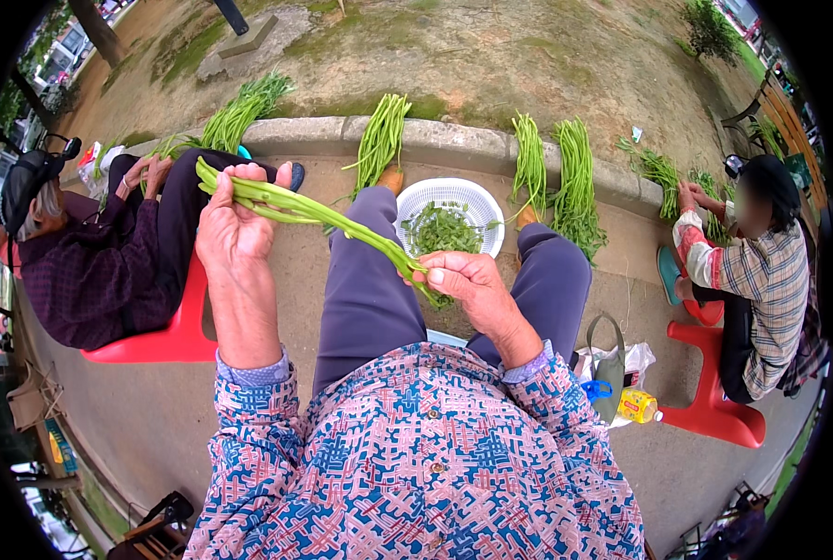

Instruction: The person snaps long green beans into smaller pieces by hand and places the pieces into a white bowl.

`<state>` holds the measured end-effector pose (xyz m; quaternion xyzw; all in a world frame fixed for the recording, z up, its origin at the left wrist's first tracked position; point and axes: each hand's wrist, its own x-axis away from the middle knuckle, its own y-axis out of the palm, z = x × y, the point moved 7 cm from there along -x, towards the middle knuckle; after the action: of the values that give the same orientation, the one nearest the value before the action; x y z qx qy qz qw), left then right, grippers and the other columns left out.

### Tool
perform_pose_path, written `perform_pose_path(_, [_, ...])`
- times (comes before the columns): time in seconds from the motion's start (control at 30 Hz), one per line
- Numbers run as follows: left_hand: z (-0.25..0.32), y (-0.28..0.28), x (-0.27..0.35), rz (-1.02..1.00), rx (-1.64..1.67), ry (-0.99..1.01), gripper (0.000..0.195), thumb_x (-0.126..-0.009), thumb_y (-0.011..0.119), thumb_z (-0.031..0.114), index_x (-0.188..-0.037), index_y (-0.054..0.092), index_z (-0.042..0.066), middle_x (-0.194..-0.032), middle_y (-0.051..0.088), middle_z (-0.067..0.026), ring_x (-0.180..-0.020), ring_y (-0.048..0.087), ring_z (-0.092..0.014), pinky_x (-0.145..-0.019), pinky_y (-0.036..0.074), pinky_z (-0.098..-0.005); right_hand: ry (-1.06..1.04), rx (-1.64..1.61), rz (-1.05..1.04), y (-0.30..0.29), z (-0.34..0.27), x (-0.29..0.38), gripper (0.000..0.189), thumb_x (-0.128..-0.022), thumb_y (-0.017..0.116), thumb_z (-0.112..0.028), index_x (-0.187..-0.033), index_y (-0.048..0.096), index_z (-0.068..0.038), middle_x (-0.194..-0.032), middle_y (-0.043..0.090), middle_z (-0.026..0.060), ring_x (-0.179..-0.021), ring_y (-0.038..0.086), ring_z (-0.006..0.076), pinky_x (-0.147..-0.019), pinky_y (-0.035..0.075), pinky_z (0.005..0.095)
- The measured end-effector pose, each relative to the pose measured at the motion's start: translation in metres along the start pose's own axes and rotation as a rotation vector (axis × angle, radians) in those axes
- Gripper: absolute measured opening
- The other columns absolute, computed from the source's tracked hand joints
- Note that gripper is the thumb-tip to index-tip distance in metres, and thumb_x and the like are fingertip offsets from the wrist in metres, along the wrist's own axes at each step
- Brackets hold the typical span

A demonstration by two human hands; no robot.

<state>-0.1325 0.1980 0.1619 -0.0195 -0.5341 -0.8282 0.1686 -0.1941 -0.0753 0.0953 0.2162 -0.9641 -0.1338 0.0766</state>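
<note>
A small bunch of long green vegetable stems (318,218) slants down to the right across my lap. My left hand (240,224) grips its thick end, thumb on top. The thin end is pinched between the thumb and fingers of my right hand (478,285), where a few leaves dangle below. Beyond my right hand, between my knees, a white perforated plastic basket (485,199) stands on the ground. Loose green leaves (444,229) fill its bottom.
Stem bundles (385,134), (576,183) lean on a concrete kerb (451,140). People on red plastic stools (185,318), (704,378) sit at both sides, handling greens. A grey-green bag (607,381) and a yellow-labelled bottle (638,406) lie right of my hip.
</note>
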Motion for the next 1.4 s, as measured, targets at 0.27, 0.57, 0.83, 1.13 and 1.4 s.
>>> perform_pose_path(0.27, [0.003, 0.003, 0.000, -0.001, 0.011, 0.010, 0.013, -0.093, 0.048, 0.013, -0.089, 0.053, 0.002, -0.080, 0.058, -0.0081, -0.076, 0.060, -0.023, -0.094, 0.040, -0.0614, -0.039, -0.010, -0.093, 0.000, 0.007, -0.002, 0.020, -0.090, 0.056, -0.012, -0.099, 0.065, 0.003, -0.109, 0.060, 0.0069, -0.085, 0.055, 0.0098, -0.078, 0.045, 0.0240])
perform_pose_path(0.57, [-0.002, 0.018, 0.007, -0.059, -0.005, 0.017, 0.011, -0.093, 0.050, 0.014, -0.091, 0.054, 0.004, -0.082, 0.057, -0.0071, -0.077, 0.059, -0.023, -0.094, 0.040, -0.0610, -0.085, 0.251, -0.033, -0.004, 0.009, -0.004, 0.014, -0.087, 0.054, -0.005, -0.092, 0.064, 0.003, -0.117, 0.056, 0.0088, -0.090, 0.059, 0.0153, -0.081, 0.046, 0.0284])
perform_pose_path(0.83, [-0.013, 0.046, 0.030, -0.345, -0.131, 0.093, 0.013, -0.096, 0.044, 0.017, -0.097, 0.051, 0.006, -0.085, 0.051, -0.0060, -0.078, 0.055, -0.020, -0.088, 0.048, -0.0512, -0.269, 0.800, 0.269, -0.019, 0.005, -0.004, 0.014, -0.078, 0.055, -0.008, -0.079, 0.066, -0.001, -0.100, 0.066, 0.0104, -0.090, 0.061, 0.0300, -0.082, 0.046, 0.0367])
perform_pose_path(1.13, [0.015, 0.089, 0.050, -0.533, -0.240, 0.331, 0.016, -0.097, 0.043, 0.018, -0.100, 0.052, 0.006, -0.085, 0.052, -0.0052, -0.078, 0.052, -0.018, -0.080, 0.046, -0.0420, 0.212, 0.084, 0.546, -0.088, 0.066, -0.001, 0.022, -0.079, 0.051, -0.008, -0.083, 0.067, 0.006, -0.085, 0.067, 0.0130, -0.081, 0.060, 0.0165, -0.077, 0.045, 0.0285])
perform_pose_path(1.4, [0.056, 0.165, 0.050, -0.630, -0.670, 0.719, 0.014, -0.097, 0.044, 0.014, -0.100, 0.053, 0.004, -0.085, 0.053, -0.0056, -0.072, 0.052, -0.016, -0.069, 0.047, -0.0343, 0.160, 0.355, 0.296, -0.110, 0.069, -0.013, 0.024, -0.082, 0.051, -0.011, -0.084, 0.067, 0.006, -0.079, 0.067, 0.0113, -0.076, 0.060, 0.0164, -0.072, 0.046, 0.0287])
